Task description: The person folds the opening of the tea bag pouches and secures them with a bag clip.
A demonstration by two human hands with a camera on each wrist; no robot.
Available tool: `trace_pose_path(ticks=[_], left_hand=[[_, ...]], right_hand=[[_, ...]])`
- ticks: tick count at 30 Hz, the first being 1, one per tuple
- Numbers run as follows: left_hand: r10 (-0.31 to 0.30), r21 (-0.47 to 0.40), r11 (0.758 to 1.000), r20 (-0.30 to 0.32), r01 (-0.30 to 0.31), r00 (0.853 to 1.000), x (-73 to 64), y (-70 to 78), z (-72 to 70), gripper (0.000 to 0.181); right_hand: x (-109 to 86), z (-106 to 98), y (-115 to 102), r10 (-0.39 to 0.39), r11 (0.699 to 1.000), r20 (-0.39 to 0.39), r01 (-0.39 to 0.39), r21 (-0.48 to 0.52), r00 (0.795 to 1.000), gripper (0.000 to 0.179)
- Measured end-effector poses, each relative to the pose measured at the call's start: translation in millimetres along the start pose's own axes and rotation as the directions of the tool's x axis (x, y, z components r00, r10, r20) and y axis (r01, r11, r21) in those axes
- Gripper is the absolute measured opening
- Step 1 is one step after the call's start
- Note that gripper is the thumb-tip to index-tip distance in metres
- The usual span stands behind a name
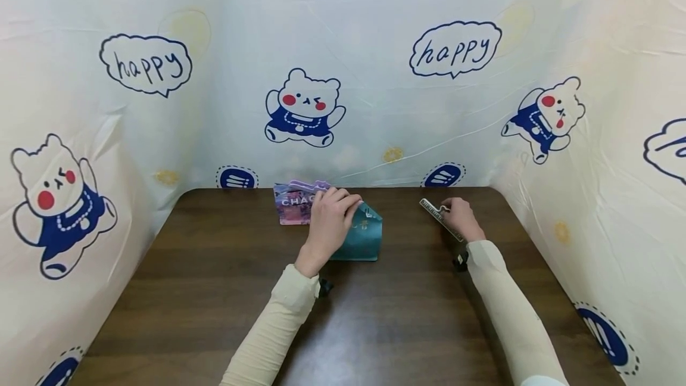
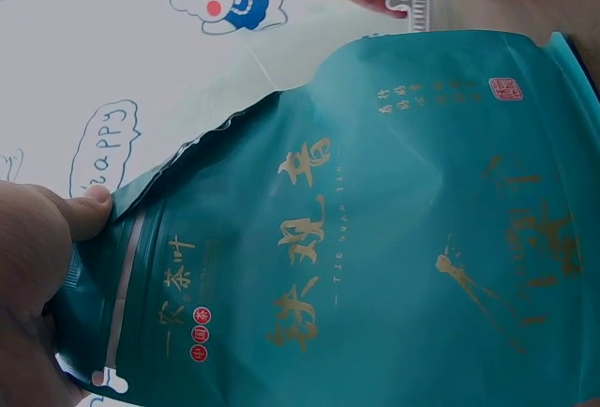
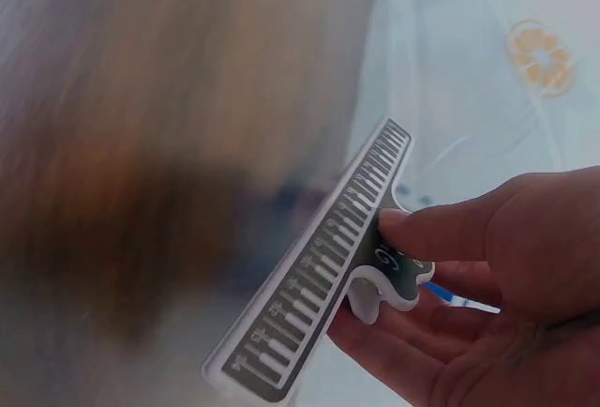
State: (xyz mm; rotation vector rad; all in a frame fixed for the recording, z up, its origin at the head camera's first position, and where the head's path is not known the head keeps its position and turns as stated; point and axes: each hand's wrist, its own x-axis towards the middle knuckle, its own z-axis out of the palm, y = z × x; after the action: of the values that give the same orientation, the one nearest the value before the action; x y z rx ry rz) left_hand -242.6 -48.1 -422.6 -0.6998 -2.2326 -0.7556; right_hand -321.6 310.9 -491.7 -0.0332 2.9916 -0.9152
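Note:
My left hand (image 1: 333, 219) pinches the top edge of a teal tea bag (image 1: 367, 240), which stands upright on the table. In the left wrist view, the tea bag's front (image 2: 394, 219) has gold characters, and the thumb presses the top beside a pale strip. My right hand (image 1: 465, 219) holds a long bag clip (image 3: 323, 262) with a piano-key pattern by its handle, thumb on the dark handle plate. The clip is off to the right of the bag, apart from it. Behind my left hand stands a pink and purple pouch (image 1: 292, 210), partly hidden, with a purple clip (image 1: 311, 185) along its top.
A dark wooden table (image 1: 214, 314) lies under both hands. A pale curtain (image 1: 375, 106) with printed bears and lettering rises along its back and sides, close behind the pouch.

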Motion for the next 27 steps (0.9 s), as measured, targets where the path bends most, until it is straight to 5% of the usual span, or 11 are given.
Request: trace_pose_path(ticks=[15,27], left_hand=[[-0.006,-0.018,1.0,0.005,0.006,1.0,-1.9,1.1,-0.4,0.013],[-0.013,-0.02,1.0,0.002,0.013,1.0,-1.4,1.8,-1.3,0.014]], right_hand=[[-27.9,-7,-60,-0.18,0.969,-0.134,0.199,0.146,0.974,0.027],[-41.6,-4,-89,-0.345,0.887,-0.237,0.398,0.234,0.908,0.031]])
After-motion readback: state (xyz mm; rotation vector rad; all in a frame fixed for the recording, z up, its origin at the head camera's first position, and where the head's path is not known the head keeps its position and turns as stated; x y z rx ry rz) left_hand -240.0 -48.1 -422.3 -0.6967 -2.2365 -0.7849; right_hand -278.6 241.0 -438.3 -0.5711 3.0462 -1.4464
